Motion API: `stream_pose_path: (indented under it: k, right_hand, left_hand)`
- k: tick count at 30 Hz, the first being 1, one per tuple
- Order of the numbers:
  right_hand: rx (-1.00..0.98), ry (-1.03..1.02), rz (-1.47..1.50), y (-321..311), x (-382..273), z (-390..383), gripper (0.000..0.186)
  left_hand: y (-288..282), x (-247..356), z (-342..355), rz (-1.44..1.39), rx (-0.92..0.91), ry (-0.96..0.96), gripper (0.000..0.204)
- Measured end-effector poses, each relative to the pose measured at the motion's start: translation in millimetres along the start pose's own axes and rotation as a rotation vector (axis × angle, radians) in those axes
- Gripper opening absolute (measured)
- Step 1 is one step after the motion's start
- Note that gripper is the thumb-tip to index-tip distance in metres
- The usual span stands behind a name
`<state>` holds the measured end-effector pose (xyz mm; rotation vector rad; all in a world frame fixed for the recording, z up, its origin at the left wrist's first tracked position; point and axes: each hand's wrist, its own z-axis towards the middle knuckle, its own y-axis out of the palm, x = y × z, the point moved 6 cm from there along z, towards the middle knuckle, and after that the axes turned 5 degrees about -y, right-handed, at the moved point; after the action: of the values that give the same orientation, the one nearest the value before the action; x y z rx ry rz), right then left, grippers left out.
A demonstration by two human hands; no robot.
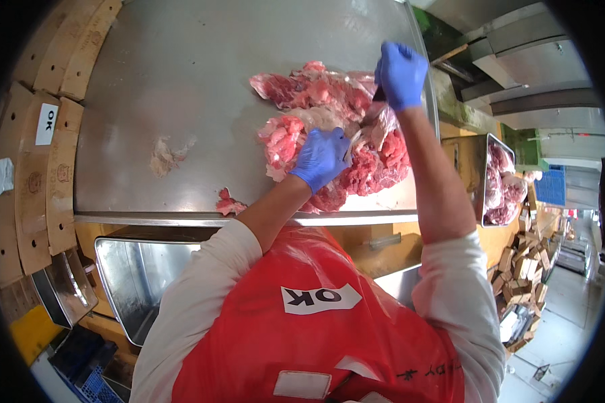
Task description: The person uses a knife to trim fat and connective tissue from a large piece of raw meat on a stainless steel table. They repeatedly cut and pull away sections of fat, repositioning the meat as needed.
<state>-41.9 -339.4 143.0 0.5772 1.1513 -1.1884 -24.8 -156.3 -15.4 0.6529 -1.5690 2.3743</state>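
Note:
A heap of raw meat (363, 174), red with pale fat and membrane, lies on the steel table (154, 80). My left hand (319, 154), in a blue glove, presses into the middle of the heap with curled fingers gripping the meat. My right hand (401, 74), also blue-gloved, is raised at the upper right of the heap, closed on a dark-handled tool that looks like a knife; its blade is mostly hidden. Small scraps (228, 205) lie near the front edge, and a pale smear of trimmings (165, 158) is on the left part of the table.
Stacked cardboard boxes (30, 188) border the table's left. An empty-looking steel tub (124, 275) sits below the front edge at left. Right of the table stands a steel tray of meat pieces (504, 188). Cardboard (524, 275) is piled beyond it, near a blue crate (551, 185).

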Motion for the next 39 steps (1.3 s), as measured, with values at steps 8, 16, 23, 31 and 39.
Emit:
stream_pose_path:
  k: [8,16,23,31,39]
  right_hand:
    - [0.003,-0.486,0.362,-106,-105,-125,0.039]
    - [-0.199,-0.739,-0.067,-83,-123,-218,0.024]
    - [-0.226,-0.717,-0.167,-93,-121,-211,0.021]
    - [0.142,-0.503,0.125,-132,-113,-172,0.037]
    - [-0.003,-0.581,0.119,-99,-132,-207,0.033]
  left_hand:
    - [-4,15,20,-0.069,0.191,-0.013,0.047]
    - [47,20,46,-0.337,-0.056,-0.213,0.026]
    - [65,7,45,-0.446,-0.048,-0.06,0.019]
    - [73,7,41,-0.298,-0.067,0.011,0.016]
    - [55,14,52,-0.258,-0.316,-0.105,0.026]
